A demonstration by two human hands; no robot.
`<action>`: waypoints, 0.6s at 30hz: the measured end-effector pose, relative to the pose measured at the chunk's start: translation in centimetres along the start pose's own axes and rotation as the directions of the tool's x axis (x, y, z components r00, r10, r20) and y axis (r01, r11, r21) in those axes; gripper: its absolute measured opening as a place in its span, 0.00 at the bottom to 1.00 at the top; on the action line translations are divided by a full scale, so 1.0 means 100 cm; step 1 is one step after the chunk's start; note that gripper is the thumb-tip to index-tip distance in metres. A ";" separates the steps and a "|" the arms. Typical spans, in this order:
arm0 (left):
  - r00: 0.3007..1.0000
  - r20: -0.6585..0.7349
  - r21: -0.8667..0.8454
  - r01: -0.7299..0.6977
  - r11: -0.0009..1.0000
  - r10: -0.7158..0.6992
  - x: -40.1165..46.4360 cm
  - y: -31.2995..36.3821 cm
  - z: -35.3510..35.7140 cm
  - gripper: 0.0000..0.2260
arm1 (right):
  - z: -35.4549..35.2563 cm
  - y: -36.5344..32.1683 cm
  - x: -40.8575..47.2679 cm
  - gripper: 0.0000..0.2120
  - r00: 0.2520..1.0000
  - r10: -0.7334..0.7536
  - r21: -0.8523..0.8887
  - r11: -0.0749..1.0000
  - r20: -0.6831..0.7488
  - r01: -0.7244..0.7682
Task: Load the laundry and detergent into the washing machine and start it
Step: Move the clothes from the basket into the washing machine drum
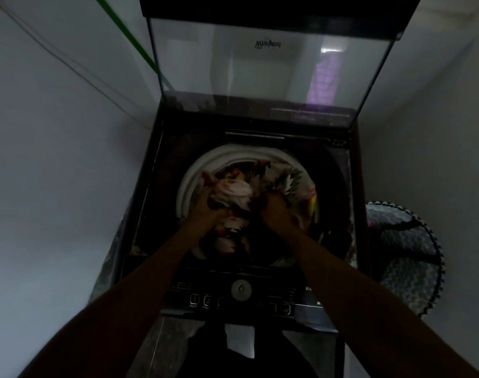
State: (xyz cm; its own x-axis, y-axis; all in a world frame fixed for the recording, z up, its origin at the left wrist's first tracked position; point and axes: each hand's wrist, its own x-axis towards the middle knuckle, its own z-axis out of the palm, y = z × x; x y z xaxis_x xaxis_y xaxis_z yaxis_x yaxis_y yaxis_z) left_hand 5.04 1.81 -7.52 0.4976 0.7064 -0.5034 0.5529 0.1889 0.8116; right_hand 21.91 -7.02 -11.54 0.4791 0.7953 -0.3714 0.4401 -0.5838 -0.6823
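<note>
Head view: I see lid (263, 61) up top-center, basket (404, 257) right; left hand (207, 211) & right hand (274, 210) both clench floral laundry (276, 178) in drum (189, 184), center frame.

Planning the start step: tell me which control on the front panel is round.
The silver dial at the panel's centre. The buttons either side are small, dark and squarish.

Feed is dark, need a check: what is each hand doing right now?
Left hand: closed on the floral cloth over the drum.
Right hand: closed on the same cloth, pressing it in.
</note>
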 end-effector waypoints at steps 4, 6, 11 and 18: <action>0.978 0.173 -0.013 0.121 0.993 -0.117 0.003 -0.009 0.011 0.40 | -0.001 0.012 -0.005 0.19 0.988 0.031 0.005 0.999 0.151 -0.032; 0.974 0.169 -0.015 0.156 0.988 -0.152 0.005 -0.010 0.015 0.37 | -0.004 0.008 -0.010 0.25 0.992 0.043 0.101 0.993 0.119 -0.056; 0.979 0.160 0.002 0.131 0.991 -0.129 0.011 -0.010 0.020 0.27 | -0.010 -0.003 -0.013 0.25 0.993 0.029 0.057 0.998 0.111 -0.036; 0.995 0.067 -0.007 0.071 0.997 -0.070 0.010 0.006 0.026 0.19 | -0.022 -0.011 -0.008 0.08 0.995 0.048 0.060 0.997 0.088 -0.053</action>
State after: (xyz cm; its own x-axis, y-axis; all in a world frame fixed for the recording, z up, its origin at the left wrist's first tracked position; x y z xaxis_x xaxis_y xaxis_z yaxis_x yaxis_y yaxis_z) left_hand 7.60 0.87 -8.33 0.5016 0.6440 -0.5777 0.5817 0.2432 0.7762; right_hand 22.68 -7.37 -9.10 0.4314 0.7775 -0.4576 0.3678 -0.6147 -0.6978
